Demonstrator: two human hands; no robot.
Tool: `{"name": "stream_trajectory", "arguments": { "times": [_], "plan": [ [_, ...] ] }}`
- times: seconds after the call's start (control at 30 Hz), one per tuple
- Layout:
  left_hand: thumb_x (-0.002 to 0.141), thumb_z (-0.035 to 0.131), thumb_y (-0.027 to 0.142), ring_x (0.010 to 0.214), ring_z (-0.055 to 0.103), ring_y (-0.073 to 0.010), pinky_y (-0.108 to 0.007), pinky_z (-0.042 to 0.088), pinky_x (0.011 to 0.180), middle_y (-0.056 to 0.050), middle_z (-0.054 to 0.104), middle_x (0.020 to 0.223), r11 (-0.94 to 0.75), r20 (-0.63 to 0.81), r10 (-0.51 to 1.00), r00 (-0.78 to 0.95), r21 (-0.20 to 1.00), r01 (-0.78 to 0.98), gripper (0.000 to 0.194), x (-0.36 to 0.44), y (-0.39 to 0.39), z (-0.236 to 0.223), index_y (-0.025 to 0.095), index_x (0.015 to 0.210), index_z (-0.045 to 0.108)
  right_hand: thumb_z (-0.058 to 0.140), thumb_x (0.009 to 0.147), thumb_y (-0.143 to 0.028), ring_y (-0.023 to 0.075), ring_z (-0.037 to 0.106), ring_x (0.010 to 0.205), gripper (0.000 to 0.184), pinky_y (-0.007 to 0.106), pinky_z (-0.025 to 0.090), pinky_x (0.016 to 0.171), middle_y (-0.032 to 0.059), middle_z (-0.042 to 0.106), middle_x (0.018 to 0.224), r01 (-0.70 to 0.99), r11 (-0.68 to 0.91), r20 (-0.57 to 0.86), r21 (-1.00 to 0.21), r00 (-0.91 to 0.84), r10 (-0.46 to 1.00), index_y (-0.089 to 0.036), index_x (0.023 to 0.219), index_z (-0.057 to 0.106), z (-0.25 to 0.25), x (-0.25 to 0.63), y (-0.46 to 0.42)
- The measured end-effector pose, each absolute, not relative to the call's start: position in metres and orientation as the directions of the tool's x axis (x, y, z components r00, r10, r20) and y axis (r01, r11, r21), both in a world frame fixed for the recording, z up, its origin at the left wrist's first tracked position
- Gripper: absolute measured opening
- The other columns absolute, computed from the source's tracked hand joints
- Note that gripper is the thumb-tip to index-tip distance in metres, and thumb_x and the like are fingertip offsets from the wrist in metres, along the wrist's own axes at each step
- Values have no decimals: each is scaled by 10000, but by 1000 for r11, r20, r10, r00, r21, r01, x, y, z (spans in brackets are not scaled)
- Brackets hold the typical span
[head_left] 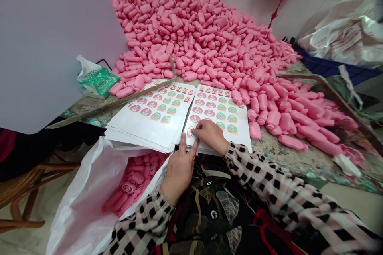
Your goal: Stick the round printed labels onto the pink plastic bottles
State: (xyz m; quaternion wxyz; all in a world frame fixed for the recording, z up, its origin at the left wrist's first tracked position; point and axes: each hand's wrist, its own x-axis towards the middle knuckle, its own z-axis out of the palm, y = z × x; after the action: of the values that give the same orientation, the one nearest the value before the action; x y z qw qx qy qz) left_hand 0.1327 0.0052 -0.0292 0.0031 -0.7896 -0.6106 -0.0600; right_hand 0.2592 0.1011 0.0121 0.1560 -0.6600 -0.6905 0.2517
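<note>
My right hand (209,135) pinches at a round pink sticker (189,131) in the lower left corner of the right-hand sticker sheet (243,137). My left hand (179,169) is at the sheet's front edge, its index finger and thumb reaching onto the paper. A small pink end (196,153) pokes out beside that thumb, seemingly of a pink bottle-shaped piece; the palm hides the rest. Left of this sheet lies a stack of sticker sheets (131,121) with rows of pink, green and red labels. Below, an open white bag (80,191) contains labelled pink pieces (128,187).
A huge heap of pink bottle-shaped pieces (185,28) covers the back and right of the worn table (263,155). A wooden strip (119,99) and a green-and-white packet (97,77) lie at left, beside a large pale panel (56,48). A blue crate (332,63) stands at right.
</note>
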Motion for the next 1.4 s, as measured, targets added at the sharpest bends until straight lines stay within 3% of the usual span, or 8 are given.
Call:
{"name": "stream_trajectory", "arguments": {
  "times": [0.47,0.63,0.77,0.87,1.0,1.13,1.23,1.4],
  "plan": [
    [906,357,208,785,617,-202,-360,484,678,-196,156,1490,-239,79,969,234,54,970,523,134,4,-27,337,1404,266,744,529,-342,86,377,484,246,238,274,467,-49,471,503,398,-247,-339,-883,-178,924,-183,575,560,11,270,129],
    [914,357,243,773,632,-209,-360,492,654,-212,153,1488,-242,73,969,235,99,965,511,134,6,-26,345,1406,264,736,566,-398,93,434,551,273,236,328,531,-31,539,591,353,-115,-204,-929,-229,952,-178,607,581,21,288,127],
    [909,388,266,944,615,-254,-385,495,741,-173,120,1506,-258,85,966,244,318,912,501,128,1,-19,332,1396,296,689,636,-433,112,476,578,267,250,349,551,-12,586,641,494,11,-76,-870,-158,985,-183,650,596,8,305,118],
    [865,494,350,1163,490,-271,-399,423,924,-121,313,1448,-231,164,973,164,627,744,529,124,-4,-5,296,1374,357,664,669,-466,114,476,570,286,256,359,551,-15,578,631,488,30,-13,-872,-84,996,-189,662,592,5,312,106],
    [843,465,515,799,615,-164,-285,498,714,-70,626,981,129,-130,991,13,991,34,497,128,4,20,235,1252,493,670,683,-473,116,490,616,298,261,383,594,-14,580,659,335,96,63,-937,-109,992,-187,679,586,29,307,84],
    [837,439,559,514,536,-105,-224,451,474,-3,564,676,482,-450,867,214,652,-585,463,139,28,35,182,1086,541,684,699,-423,104,479,612,269,247,385,587,-24,563,649,252,153,92,-956,-238,967,-180,667,573,55,297,62],
    [862,430,517,507,533,-100,-222,462,459,-8,558,663,532,-468,834,291,545,-648,440,147,41,35,147,1062,560,675,722,-395,103,498,625,237,241,389,597,-23,580,668,287,185,101,-940,-283,954,-180,682,585,58,297,53],
    [866,410,529,542,548,-87,-219,485,468,-51,596,811,521,-399,851,341,565,-640,485,153,44,30,126,1076,579,654,737,-408,122,543,656,230,254,407,622,-13,620,698,388,183,77,-903,-272,959,-191,692,592,51,304,50]
  ]
}}
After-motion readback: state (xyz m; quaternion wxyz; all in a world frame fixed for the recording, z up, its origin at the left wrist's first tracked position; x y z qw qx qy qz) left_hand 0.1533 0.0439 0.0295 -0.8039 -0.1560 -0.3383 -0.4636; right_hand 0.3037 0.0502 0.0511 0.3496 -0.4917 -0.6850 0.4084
